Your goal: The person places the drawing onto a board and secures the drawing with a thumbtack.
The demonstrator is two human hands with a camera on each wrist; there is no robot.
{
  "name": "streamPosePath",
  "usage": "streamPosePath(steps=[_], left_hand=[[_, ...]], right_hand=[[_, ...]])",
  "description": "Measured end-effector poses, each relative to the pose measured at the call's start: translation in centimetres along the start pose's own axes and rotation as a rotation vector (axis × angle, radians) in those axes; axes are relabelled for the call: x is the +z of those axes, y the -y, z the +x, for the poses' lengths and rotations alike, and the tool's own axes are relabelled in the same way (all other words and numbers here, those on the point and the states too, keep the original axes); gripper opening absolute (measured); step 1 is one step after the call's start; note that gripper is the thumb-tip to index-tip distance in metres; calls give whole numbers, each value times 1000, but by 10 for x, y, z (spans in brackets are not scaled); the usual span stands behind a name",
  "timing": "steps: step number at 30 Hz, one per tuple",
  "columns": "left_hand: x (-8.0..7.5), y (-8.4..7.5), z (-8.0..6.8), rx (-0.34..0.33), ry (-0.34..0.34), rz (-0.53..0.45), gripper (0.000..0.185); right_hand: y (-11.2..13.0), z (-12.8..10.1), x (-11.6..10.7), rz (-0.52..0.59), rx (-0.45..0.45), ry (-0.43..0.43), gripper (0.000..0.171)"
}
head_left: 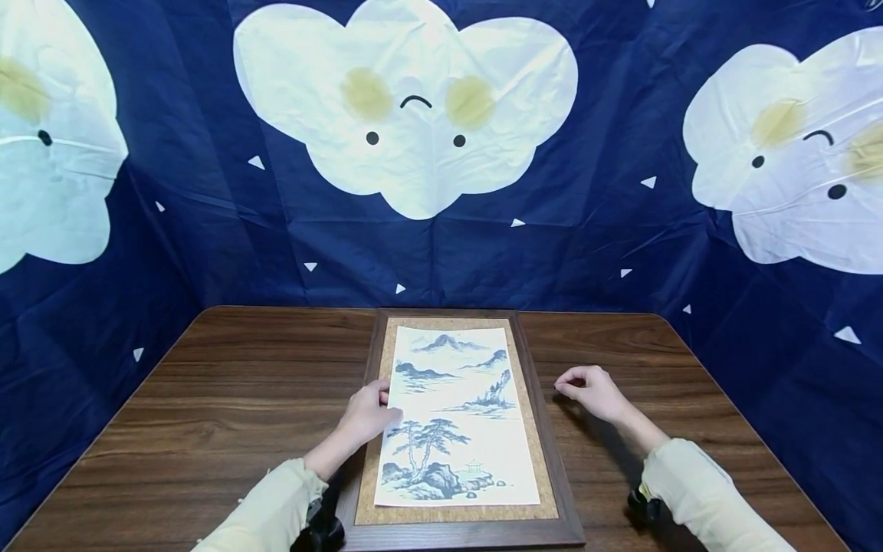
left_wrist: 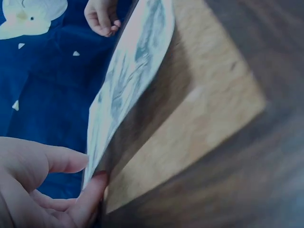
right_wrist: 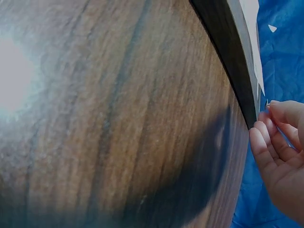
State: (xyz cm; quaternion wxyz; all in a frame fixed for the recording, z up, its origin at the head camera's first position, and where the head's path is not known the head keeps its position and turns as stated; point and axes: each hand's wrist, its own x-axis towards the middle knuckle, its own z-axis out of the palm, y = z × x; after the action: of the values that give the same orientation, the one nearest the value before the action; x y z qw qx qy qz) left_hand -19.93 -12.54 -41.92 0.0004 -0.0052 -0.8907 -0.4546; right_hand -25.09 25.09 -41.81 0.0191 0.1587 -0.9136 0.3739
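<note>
Sleeves, near edge: left sleeve (head_left: 262,506) and right sleeve (head_left: 707,491), both pale, enter from the bottom; dark wrist units (head_left: 645,506) show under the cuffs.
Frame: dark wooden frame (head_left: 465,534), lying flat, lengthwise away from the person, far end at the table's far edge.
Cork panel: tan cork panel (head_left: 455,515), seated inside the frame, visible as a border around the sheet.
Printed sheet: white landscape sheet (head_left: 458,399) with blue-grey mountains, trees and rocks; located over the cork panel, within the frame. In the left wrist view its edge bows up from the cork, with shadow beneath.
Left hand: left hand (head_left: 366,414), at the sheet's left edge; thumb and finger pinch the paper.
Right hand: right hand (head_left: 596,392), to the right of the frame and apart from it, shadow falling on the table; thumb and forefinger tips pinch a small pin-like piece (right_wrist: 267,103), too small to identify.
Table: brown wood-grain table (head_left: 276,368), rounded far corners, supports the frame.
Backdrop: dark blue cloth (head_left: 441,253), printed with white clouds (head_left: 421,169) bearing upside-down faces, plus small white triangles (head_left: 310,266).
</note>
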Motion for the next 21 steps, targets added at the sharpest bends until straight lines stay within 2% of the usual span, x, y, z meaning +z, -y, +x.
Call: streamPosePath(steps=[5, 8, 10, 15, 17, 21], left_hand=[[-14, 3, 1, -48, 37, -58, 52], [-23, 8, 4, -20, 27, -37, 50], [-30, 12, 7, 21, 17, -7, 47], [-46, 30, 16, 139, 80, 9, 47], [-50, 38, 19, 146, 117, -17, 50], [-54, 48, 21, 105, 144, -53, 55]], right_hand=[[3, 4, 1, 23, -46, -36, 8], [5, 7, 3, 83, -83, -34, 6], [8, 10, 5, 129, -97, -20, 6], [19, 14, 12, 173, -105, 5, 5], [29, 14, 13, 176, -107, 12, 5], [49, 13, 16, 218, -107, 36, 6]])
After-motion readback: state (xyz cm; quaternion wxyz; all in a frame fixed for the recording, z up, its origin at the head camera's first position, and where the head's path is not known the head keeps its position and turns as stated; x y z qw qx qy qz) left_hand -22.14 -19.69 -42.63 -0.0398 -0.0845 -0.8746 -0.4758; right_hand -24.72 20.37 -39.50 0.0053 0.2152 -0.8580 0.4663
